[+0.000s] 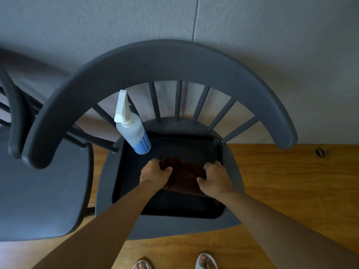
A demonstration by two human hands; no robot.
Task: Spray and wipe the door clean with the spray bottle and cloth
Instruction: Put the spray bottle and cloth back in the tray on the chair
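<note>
Grey chair (194,61) seat, black tray (217,150): left hand (155,174), right hand (215,178) both grip brown cloth (184,174), fingers curled; spray bottle (132,129) alongside.

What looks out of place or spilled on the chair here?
Nothing is spilled. The spray bottle stands in the back left corner of the black tray, and both the left hand and right hand grip the brown cloth.
</note>
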